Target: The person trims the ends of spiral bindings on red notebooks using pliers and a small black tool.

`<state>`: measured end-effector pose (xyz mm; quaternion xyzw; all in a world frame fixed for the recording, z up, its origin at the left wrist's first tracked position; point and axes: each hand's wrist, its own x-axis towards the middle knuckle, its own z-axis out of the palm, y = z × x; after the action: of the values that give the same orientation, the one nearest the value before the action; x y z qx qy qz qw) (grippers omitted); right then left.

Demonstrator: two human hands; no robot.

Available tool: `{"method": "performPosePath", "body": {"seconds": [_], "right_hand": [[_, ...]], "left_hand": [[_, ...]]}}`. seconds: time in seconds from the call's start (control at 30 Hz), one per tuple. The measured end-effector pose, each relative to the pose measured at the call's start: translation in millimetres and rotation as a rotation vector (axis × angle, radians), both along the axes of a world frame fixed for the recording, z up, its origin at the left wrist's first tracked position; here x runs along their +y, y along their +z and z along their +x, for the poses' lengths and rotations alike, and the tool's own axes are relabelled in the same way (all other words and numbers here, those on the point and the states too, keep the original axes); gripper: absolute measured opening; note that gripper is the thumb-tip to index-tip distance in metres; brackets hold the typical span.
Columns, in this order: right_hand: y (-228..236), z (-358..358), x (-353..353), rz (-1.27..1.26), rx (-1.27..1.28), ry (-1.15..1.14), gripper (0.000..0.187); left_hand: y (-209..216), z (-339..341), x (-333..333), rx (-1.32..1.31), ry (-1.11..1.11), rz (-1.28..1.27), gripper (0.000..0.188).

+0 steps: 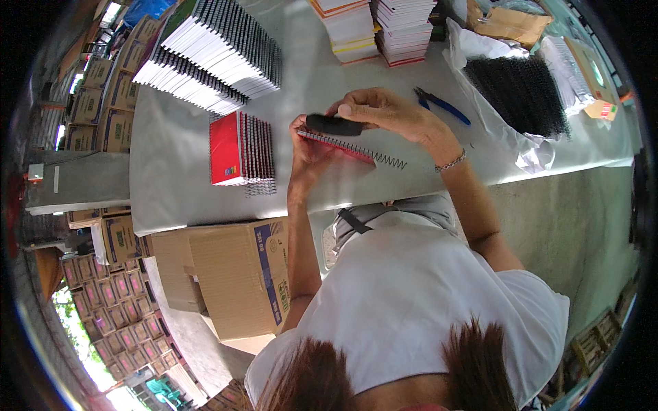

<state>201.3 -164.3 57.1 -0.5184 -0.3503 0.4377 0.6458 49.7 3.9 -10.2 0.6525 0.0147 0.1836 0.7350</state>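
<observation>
My left hand (pixel 306 157) is closed on a small red notebook (pixel 356 154), held on edge above the table. A dark spiral binding coil (pixel 387 159) runs along the notebook's top edge, and its free end sticks out past the right corner. My right hand (pixel 377 113), fingers bent, grips a black oblong pad (pixel 334 125) just over the coil. What the pad is made of I cannot make out. To the left stands a stack of red spiral notebooks (pixel 229 147). Cutting pliers with blue handles (pixel 445 109) lie right of my right hand.
A tall stack of larger spiral-bound books (pixel 223 51) stands at the far left. Unbound booklets (pixel 404 31) are piled at the back. Many black coils (pixel 517 96) lie on white wrapping at the right. An open carton (pixel 233 281) sits below the table's front edge.
</observation>
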Motion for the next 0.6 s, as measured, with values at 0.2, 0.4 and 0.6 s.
{"method": "performPosePath", "body": {"seconds": [0.2,0.4,0.6], "right_hand": [[-16.7,15.0,15.2,-0.178,-0.324,0.056,0.040],[-33.1,18.1,15.2,-0.122,-0.510,-0.200,0.041],[-44.1,18.6,-35.3,-0.280,-1.215,-0.882,0.057]], "left_hand": [[-56.3,7.4,32.9,0.031,-0.045,-0.234,0.087],[-13.6,12.8,-2.6,-0.076,0.053,0.062,0.076],[-30.4,3.1,-8.2,0.031,0.462,0.208,0.059]]}}
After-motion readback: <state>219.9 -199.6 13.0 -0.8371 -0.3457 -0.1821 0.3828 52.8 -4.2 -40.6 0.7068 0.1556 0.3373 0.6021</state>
